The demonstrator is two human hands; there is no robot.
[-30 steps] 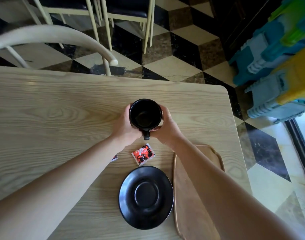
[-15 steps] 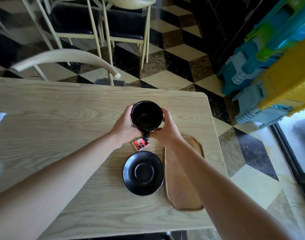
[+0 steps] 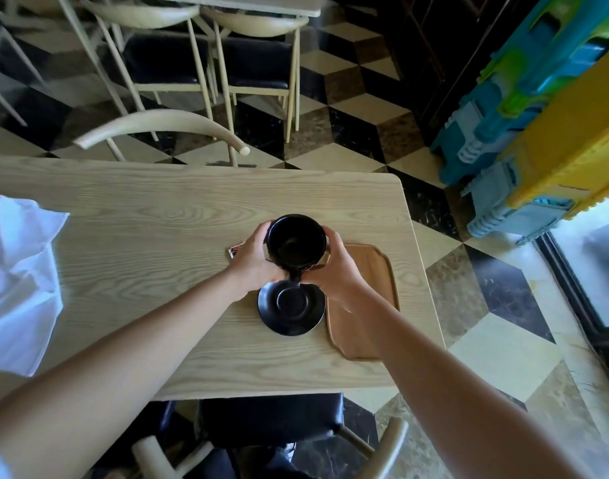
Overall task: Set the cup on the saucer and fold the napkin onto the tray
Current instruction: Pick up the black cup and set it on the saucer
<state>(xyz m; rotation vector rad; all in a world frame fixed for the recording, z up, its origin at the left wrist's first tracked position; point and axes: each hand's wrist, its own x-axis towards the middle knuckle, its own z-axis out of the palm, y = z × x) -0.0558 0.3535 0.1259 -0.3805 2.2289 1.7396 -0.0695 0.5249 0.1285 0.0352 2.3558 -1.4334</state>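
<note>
Over on the far left of the wooden table point(image 3: 140, 216) we've got the white napkin point(image 3: 18, 281) lying all rumpled and unfolded, well away from everything else. A little red packet point(image 3: 234, 251) peeks out just past our left hand point(image 3: 253, 259). That hand is wrapped around the left side of the black cup point(image 3: 297, 243), and our right hand point(image 3: 335, 271) grips the other side, so we're holding it with both, handle pointing back at us. The cup looks to be above the far edge of the black saucer point(image 3: 291, 311), not sitting in its well. Just right of the saucer is the wooden tray point(image 3: 372, 281), partly under our right forearm.
</note>
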